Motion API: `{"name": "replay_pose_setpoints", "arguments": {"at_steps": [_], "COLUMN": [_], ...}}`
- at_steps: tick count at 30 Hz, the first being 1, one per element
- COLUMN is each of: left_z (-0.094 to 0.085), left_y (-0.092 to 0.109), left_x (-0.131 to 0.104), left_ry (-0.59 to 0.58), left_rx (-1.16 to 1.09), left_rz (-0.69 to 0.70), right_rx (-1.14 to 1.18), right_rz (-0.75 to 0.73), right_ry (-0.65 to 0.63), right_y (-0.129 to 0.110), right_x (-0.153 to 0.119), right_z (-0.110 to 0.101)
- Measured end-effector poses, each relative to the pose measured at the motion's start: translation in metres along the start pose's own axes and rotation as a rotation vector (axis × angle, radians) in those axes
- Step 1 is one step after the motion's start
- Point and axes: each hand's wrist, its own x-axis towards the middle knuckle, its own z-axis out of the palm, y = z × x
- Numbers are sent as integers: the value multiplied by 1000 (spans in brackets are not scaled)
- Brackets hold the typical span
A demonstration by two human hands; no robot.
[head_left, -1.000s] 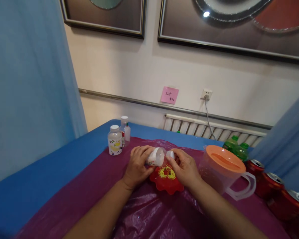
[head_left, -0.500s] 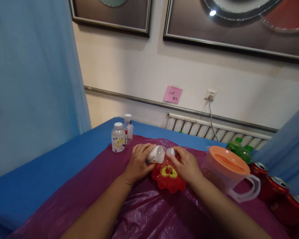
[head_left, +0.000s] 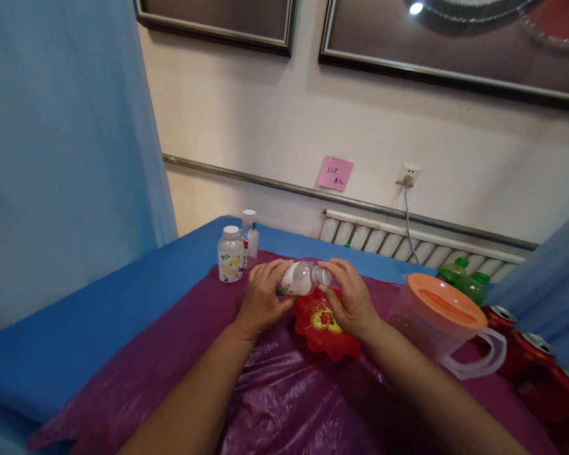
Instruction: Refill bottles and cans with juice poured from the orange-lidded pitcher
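Observation:
My left hand [head_left: 264, 297] is wrapped round a clear plastic bottle [head_left: 304, 279] with a white printed label, lying nearly on its side in the air, its neck to the right. At that end, the fingers and thumb of my right hand [head_left: 353, 297] close on a pale, ridged bottle cap [head_left: 321, 276]. Whether the cap is fully seated on the neck I cannot tell. Just below both hands sits a red scalloped plate [head_left: 326, 341] with a yellow picture in its middle. The fingers cover part of the bottle.
Two white-capped bottles, a labelled one [head_left: 231, 256] and a slimmer one [head_left: 249, 221], stand at left. A clear jug [head_left: 436, 316] with an orange lid is right, beside green bottles [head_left: 459, 273] and red cans [head_left: 531, 360]. A purple plastic sheet [head_left: 275, 392] covers part of the blue surface [head_left: 137, 287].
The bottle now lies more sideways, showing its clear shoulder and neck end. My right hand has moved slightly up, its fingers closer round the cap. The view has shifted a little.

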Motion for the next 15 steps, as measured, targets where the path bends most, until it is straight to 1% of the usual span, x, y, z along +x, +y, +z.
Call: {"name": "replay_pose_setpoints", "arguments": {"at_steps": [3, 5, 8, 10, 11, 13, 15], "left_z": [2, 4, 5, 5, 5, 5, 5], "left_y": [-3, -5, -6, -6, -6, -6, -6], "left_x": [-1, -1, -1, -1, -1, -2, -2], "left_ry": [3, 6, 13, 16, 15, 10, -1], "left_rx": [8, 20, 29, 33, 37, 44, 49], "left_rz": [-7, -11, -11, 2, 8, 16, 8], "right_rx": [66, 156, 238, 202, 165, 100, 80], "right_rz": [10, 54, 180, 275, 312, 350, 327], "right_ry": [-6, 14, 96, 130, 123, 62, 17], "right_y": [-3, -4, -5, -4, -3, -1, 1], "right_x": [1, 2, 5, 7, 7, 8, 8], "right_z": [3, 6, 11, 13, 13, 12, 9]}}
